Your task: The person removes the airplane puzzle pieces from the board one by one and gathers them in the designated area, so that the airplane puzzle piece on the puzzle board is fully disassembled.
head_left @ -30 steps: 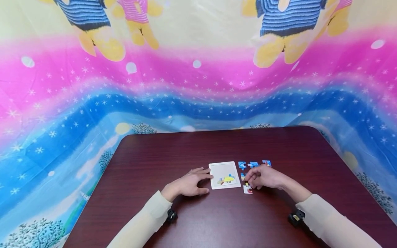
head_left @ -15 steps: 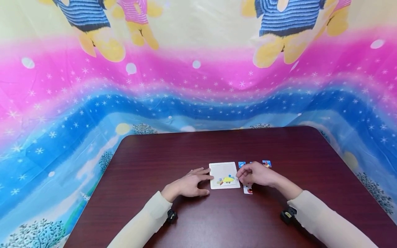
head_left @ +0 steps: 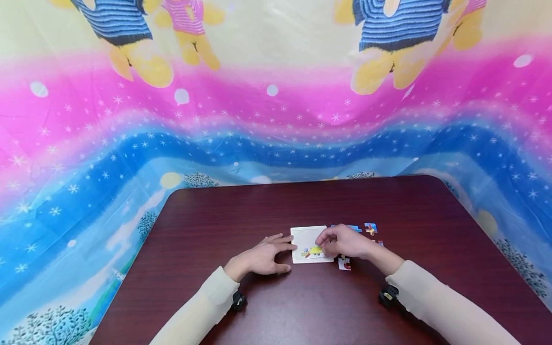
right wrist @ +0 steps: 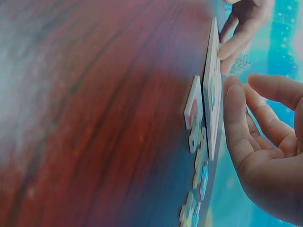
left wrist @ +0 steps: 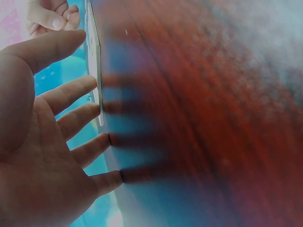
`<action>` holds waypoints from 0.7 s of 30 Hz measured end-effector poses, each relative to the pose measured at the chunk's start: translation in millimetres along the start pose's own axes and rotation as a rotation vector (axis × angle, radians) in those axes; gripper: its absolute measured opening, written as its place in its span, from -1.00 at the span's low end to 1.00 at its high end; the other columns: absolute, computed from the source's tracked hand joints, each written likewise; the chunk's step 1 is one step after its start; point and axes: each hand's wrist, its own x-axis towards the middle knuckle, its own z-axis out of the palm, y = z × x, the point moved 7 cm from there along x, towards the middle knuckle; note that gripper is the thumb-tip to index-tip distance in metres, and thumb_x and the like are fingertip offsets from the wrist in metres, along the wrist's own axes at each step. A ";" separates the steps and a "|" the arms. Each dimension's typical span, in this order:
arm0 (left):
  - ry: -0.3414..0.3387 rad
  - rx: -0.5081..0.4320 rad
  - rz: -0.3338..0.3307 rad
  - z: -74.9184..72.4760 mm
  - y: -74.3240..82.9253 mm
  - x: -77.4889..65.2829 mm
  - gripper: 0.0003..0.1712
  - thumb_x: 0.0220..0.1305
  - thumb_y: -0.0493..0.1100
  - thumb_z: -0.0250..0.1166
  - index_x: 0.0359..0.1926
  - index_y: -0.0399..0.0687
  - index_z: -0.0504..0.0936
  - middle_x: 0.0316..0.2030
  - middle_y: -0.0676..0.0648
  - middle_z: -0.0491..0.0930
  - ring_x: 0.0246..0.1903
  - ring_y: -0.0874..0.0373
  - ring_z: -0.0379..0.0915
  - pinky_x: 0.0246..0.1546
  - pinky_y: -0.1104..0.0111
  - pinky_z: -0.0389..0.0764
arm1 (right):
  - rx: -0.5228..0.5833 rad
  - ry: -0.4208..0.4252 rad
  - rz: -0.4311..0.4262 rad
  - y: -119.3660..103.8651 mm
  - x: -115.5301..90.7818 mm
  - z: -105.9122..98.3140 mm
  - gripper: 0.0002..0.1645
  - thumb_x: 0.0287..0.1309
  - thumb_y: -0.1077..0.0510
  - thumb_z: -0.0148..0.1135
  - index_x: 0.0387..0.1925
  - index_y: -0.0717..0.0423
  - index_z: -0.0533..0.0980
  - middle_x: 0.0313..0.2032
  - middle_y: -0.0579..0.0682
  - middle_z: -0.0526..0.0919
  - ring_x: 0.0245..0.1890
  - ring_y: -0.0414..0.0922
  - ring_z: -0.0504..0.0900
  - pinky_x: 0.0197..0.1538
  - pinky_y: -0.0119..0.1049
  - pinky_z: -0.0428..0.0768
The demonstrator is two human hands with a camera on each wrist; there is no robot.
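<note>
A square white puzzle tray [head_left: 307, 235] lies on the table, with a yellow animal picture [head_left: 315, 250] in its lower part. My left hand [head_left: 266, 255] rests with its fingers spread at the tray's left edge; in the left wrist view the fingertips [left wrist: 88, 83] reach the tray's side. Over the right part of the tray is my right hand [head_left: 345, 242], its thumb and index fingertips drawn together. Whether a piece is between those tips I cannot tell. Loose jigsaw pieces [head_left: 344, 264] lie right of the tray, some hidden under the right hand.
Another jigsaw piece [head_left: 370, 228] lies at the back right of the group. In the right wrist view several pieces [right wrist: 193, 109] lie flat beside the tray edge. The dark red-brown table [head_left: 241, 211] backs onto a patterned cloth [head_left: 276, 129].
My right hand has moved left from the loose pieces to over the tray's right part, uncovering pieces at the right. My left hand has stayed at the tray's left edge.
</note>
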 end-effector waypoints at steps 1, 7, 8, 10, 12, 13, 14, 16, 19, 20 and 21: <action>0.001 -0.002 0.001 0.0 -0.1 0.0 -0.32 0.32 0.11 0.29 0.42 0.15 0.41 0.53 -0.02 0.16 0.56 -0.12 -0.07 0.52 -0.07 0.05 | -0.003 0.003 -0.003 -0.5 1.3 1.1 -0.74 0.14 0.32 0.27 -0.09 0.25 0.64 -0.22 0.16 0.73 -0.37 -0.12 0.67 -0.28 -0.25 0.68; 0.007 -0.005 0.009 -0.4 0.2 0.2 -0.32 0.30 0.10 0.30 0.41 0.14 0.43 0.53 -0.04 0.18 0.55 -0.16 -0.04 0.50 -0.11 0.07 | -0.089 0.033 -0.020 -3.9 9.8 5.2 -0.76 0.11 0.30 0.33 -0.14 0.10 0.68 -0.17 0.01 0.75 -0.28 -0.18 0.64 -0.26 -0.30 0.61; 0.007 -0.002 0.011 -0.5 0.3 0.2 -0.32 0.29 0.10 0.30 0.41 0.14 0.43 0.53 -0.04 0.18 0.55 -0.16 -0.04 0.50 -0.12 0.07 | -0.105 0.033 -0.028 -4.5 11.3 5.9 -0.75 0.11 0.30 0.34 -0.14 0.10 0.68 -0.16 0.00 0.74 -0.27 -0.18 0.62 -0.27 -0.29 0.60; 0.008 0.001 0.015 -0.3 0.2 0.4 -0.32 0.29 0.10 0.30 0.41 0.14 0.43 0.53 -0.05 0.18 0.55 -0.16 -0.04 0.49 -0.12 0.08 | -0.120 0.031 -0.030 -4.1 14.0 7.6 -0.75 0.11 0.30 0.34 -0.14 0.08 0.69 -0.16 -0.02 0.74 -0.28 -0.17 0.60 -0.27 -0.30 0.58; 0.009 0.002 0.019 -0.3 0.2 0.4 -0.32 0.29 0.10 0.31 0.41 0.13 0.43 0.53 -0.05 0.18 0.55 -0.16 -0.04 0.49 -0.12 0.08 | -0.123 0.025 -0.027 -3.8 16.1 9.0 -0.76 0.13 0.30 0.32 -0.14 0.07 0.69 -0.15 -0.03 0.74 -0.28 -0.17 0.58 -0.26 -0.30 0.56; 0.010 0.002 0.021 -0.4 0.3 0.5 -0.32 0.29 0.10 0.31 0.41 0.13 0.43 0.53 -0.05 0.18 0.55 -0.17 -0.04 0.49 -0.11 0.08 | -0.124 0.021 -0.029 -3.7 16.8 9.6 -0.76 0.13 0.30 0.32 -0.14 0.07 0.69 -0.15 -0.04 0.74 -0.28 -0.16 0.58 -0.27 -0.29 0.56; 0.009 0.001 0.022 -0.6 0.4 0.5 -0.32 0.30 0.09 0.30 0.41 0.12 0.43 0.53 -0.05 0.18 0.55 -0.17 -0.04 0.50 -0.11 0.08 | -0.123 0.018 -0.031 -3.8 17.4 10.2 -0.76 0.13 0.30 0.32 -0.14 0.08 0.69 -0.15 -0.03 0.74 -0.28 -0.15 0.58 -0.27 -0.29 0.56; 0.011 -0.001 0.024 -1.4 0.9 0.1 -0.32 0.29 0.08 0.31 0.41 0.11 0.43 0.52 -0.06 0.19 0.55 -0.17 -0.04 0.50 -0.10 0.07 | -0.121 0.013 -0.032 -3.8 18.3 11.0 -0.77 0.14 0.29 0.32 -0.14 0.07 0.69 -0.14 -0.03 0.74 -0.26 -0.15 0.58 -0.25 -0.29 0.56; 0.015 -0.005 0.026 -2.7 2.0 -1.1 -0.32 0.29 0.07 0.31 0.40 0.10 0.44 0.52 -0.07 0.19 0.55 -0.17 -0.04 0.50 -0.09 0.07 | -0.122 0.012 -0.043 -3.7 19.5 12.1 -0.77 0.13 0.28 0.34 -0.14 0.08 0.68 -0.14 -0.01 0.74 -0.24 -0.14 0.58 -0.24 -0.27 0.55; 0.014 -0.007 0.026 -3.0 2.3 -1.6 -0.32 0.29 0.07 0.31 0.41 0.10 0.44 0.52 -0.06 0.19 0.55 -0.17 -0.04 0.51 -0.08 0.07 | -0.121 0.010 -0.043 -3.4 19.8 12.5 -0.77 0.12 0.29 0.34 -0.14 0.08 0.68 -0.14 -0.01 0.74 -0.25 -0.14 0.58 -0.24 -0.26 0.56; 0.015 -0.007 0.026 -3.2 2.6 -2.0 -0.33 0.29 0.07 0.31 0.40 0.10 0.44 0.52 -0.06 0.19 0.55 -0.17 -0.04 0.51 -0.08 0.07 | -0.116 0.009 -0.043 -3.3 20.1 13.0 -0.76 0.12 0.29 0.34 -0.14 0.08 0.68 -0.14 -0.01 0.74 -0.25 -0.14 0.58 -0.25 -0.26 0.55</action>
